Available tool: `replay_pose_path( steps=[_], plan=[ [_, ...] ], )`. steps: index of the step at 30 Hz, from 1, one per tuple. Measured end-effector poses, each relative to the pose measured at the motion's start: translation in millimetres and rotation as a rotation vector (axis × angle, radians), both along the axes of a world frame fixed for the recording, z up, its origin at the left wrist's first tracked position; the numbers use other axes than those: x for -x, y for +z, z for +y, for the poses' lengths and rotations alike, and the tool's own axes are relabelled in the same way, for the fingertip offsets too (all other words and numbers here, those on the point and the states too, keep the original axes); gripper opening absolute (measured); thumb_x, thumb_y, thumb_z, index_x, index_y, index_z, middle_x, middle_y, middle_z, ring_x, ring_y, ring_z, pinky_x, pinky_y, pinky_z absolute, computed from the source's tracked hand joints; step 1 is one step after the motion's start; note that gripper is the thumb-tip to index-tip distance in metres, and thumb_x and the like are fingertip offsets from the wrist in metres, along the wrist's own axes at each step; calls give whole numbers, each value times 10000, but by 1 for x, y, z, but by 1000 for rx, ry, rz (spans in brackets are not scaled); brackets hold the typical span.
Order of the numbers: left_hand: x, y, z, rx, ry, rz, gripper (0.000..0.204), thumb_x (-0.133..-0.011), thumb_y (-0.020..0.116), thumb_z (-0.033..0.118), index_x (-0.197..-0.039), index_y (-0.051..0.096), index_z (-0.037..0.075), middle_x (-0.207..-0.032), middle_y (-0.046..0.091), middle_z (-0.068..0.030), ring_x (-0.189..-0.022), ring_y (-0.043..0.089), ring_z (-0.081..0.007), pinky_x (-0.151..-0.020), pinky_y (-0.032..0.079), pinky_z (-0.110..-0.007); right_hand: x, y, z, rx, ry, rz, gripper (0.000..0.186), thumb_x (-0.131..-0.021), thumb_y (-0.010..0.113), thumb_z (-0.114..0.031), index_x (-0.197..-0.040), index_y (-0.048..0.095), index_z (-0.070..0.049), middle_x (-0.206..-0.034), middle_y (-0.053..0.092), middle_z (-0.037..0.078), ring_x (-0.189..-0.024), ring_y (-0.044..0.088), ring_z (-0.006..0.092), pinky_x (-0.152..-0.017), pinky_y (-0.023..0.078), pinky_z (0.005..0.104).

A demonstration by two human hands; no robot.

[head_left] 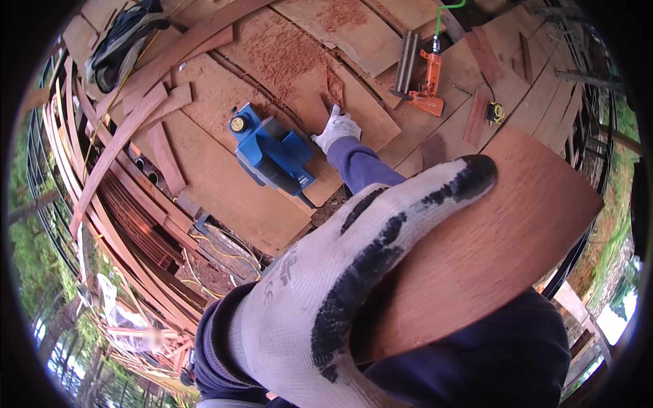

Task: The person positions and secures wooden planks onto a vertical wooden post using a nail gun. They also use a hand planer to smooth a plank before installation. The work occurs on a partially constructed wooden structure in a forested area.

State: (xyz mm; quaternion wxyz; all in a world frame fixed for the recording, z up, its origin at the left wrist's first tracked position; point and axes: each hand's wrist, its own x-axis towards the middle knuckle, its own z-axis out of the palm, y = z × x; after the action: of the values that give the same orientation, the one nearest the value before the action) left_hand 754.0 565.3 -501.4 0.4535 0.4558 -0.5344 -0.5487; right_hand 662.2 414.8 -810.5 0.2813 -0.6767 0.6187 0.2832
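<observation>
Left hand (306,292) is grasping a brown board (490,238) close to the camera, its thumb lying over the near face, above a dark-clad leg (483,353). Right hand (339,129) is resting beside a small wood piece (311,112) on the planks (238,211); whether it is gripping, I cannot tell. Good handling is probably demanding a firm thumb and fingers clear of the blue planer (275,153) sitting nearby.

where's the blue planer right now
In the head view, the blue planer rests on wooden boards left of centre, just left of the gloved right hand.
</observation>
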Motion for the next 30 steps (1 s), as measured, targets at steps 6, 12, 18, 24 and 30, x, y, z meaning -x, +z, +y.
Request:
replay_pose_path(
  steps=[6,12,18,24,30],
  plan=[
    [35,33,-18,-56,-158,49,727,-886,615,470,-1431,390,44,-1167,563,-132,-833,527,-144,-653,427,-253,99,-32,50,311,-345,-436,478,-784,755,-323,-1151,635,-41,-1035,695,222,-1010,667,363,-883,527,435],
    [85,93,-17,-142,-268,175,704,-916,568,530,-1415,411,60,-1085,602,-114,-698,549,-101,-533,450,-213,358,44,238,386,-466,-267,320,-833,655,-276,-1055,667,-45,-954,699,171,-914,671,370,-826,523,474],
    [131,66,7,-600,-55,292,485,-968,532,513,-1226,550,102,-859,617,-44,-501,521,-100,-385,397,-238,542,217,475,135,-875,292,314,-819,637,-320,-1018,700,-86,-1001,702,198,-950,677,363,-858,528,470],
    [217,23,-33,-972,-68,260,351,-886,677,368,-1097,630,91,-934,667,-79,-788,626,-231,-740,521,-371,526,266,553,107,-1489,174,367,-802,663,-320,-1100,685,-108,-1045,704,185,-988,670,362,-858,517,457],
    [363,28,-152,-800,-307,242,274,-902,622,292,-1083,616,87,-915,644,-50,-819,603,-184,-755,496,-329,555,252,467,558,-1593,78,554,-766,661,-288,-1286,566,-121,-1090,680,212,-1021,652,388,-894,507,461]
  ],
)
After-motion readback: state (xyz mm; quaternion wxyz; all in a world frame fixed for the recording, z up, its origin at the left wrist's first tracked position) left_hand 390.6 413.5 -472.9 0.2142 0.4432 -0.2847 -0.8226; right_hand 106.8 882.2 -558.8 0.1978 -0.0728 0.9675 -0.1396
